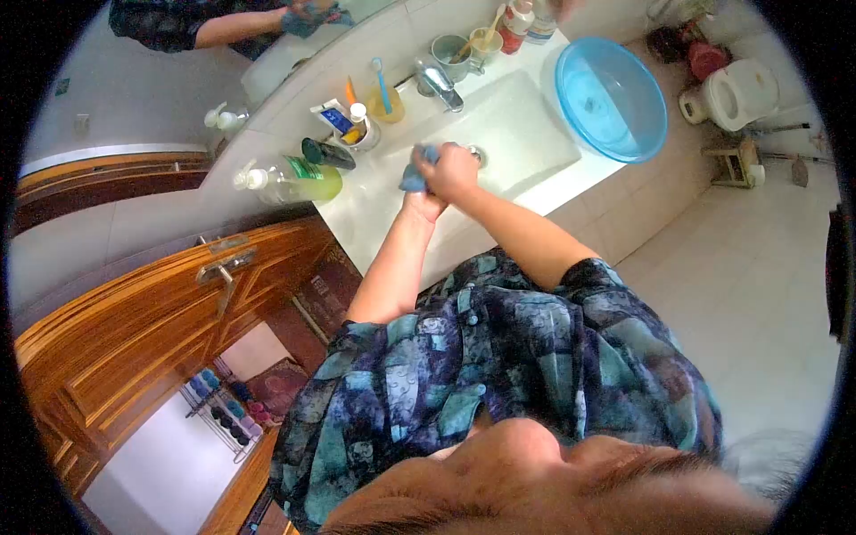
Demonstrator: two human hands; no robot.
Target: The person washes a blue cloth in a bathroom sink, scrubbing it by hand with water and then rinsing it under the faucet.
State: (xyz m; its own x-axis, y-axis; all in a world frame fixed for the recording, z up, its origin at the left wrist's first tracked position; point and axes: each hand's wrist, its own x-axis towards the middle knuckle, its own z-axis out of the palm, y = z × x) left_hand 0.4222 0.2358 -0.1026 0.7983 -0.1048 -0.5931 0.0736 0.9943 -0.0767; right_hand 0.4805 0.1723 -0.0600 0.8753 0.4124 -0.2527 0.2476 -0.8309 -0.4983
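Note:
A crumpled blue cloth [413, 176] is bunched between my two hands over the left part of the white sink [526, 116]. My right hand [455, 171] lies on top, its fingers closed around the cloth. Under it, my left hand [426, 205] is also closed on the cloth, its fingers mostly hidden by the right hand and the cloth. Just beyond the hands are the drain [480, 153] and the chrome faucet [439, 85].
A blue basin [611, 100] sits at the counter's right end. Left of the sink stand a soap pump bottle [299, 178], a dark bottle [327, 153], and a cup [387, 105] with a toothbrush. A metal mug [450, 55] is behind the faucet. A wooden door [178, 294] stands at left.

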